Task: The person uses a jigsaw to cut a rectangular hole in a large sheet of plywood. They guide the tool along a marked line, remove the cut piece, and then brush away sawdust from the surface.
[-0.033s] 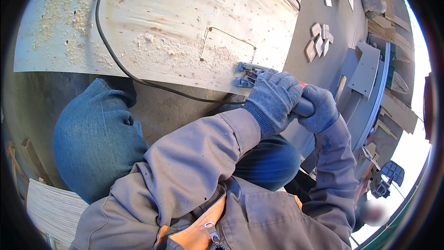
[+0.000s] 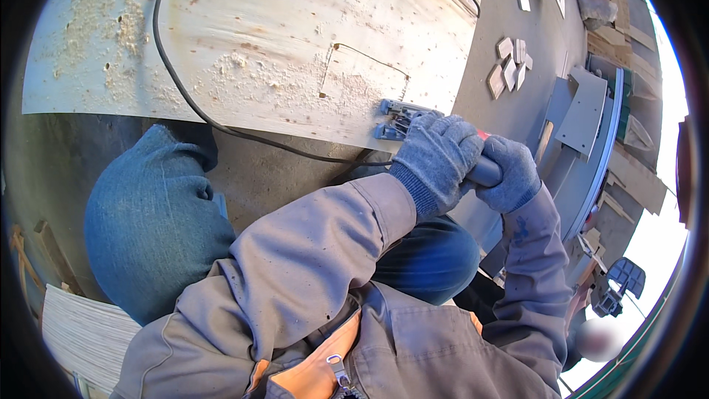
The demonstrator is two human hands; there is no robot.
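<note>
Both my gloved hands are closed around a jigsaw (image 2: 391, 121), whose metal base rests at the near right edge of a pale plywood sheet (image 2: 273, 22). My left hand (image 2: 442, 154) wraps over the front of its body, hiding most of it. Just behind, my right hand (image 2: 509, 171) grips the rear part beside a dark grey round end. The blade is hidden. Ahead of the tool, a thin cut line (image 2: 369, 59) runs through the sheet in three sides of a rectangle. Sawdust (image 2: 240, 66) lies scattered across the wood.
A black cord (image 2: 177, 77) curves over the sheet and along its near edge. Several small wood pieces (image 2: 509, 72) lie on the floor to the right. Beyond them stands a grey metal machine (image 2: 583, 122), with stacked boards (image 2: 628, 170) farther right. My bent knee (image 2: 159, 214) is at left.
</note>
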